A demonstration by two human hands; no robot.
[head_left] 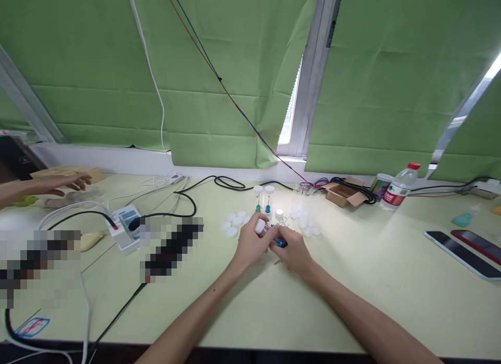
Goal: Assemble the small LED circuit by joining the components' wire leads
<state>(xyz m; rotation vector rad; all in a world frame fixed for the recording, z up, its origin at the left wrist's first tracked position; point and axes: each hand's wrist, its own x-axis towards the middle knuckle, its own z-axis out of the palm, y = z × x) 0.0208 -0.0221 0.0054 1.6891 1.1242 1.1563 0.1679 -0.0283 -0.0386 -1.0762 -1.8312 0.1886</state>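
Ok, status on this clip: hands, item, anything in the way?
Left hand and right hand both grip small clear sand timer with white cap. Loose white round caps beside the hands, not between them.

Green blinds (242, 66), pale yellow-green table (352, 280), white caps (234, 223), red-capped bottle (399, 189), brown cardboard box (344, 192)
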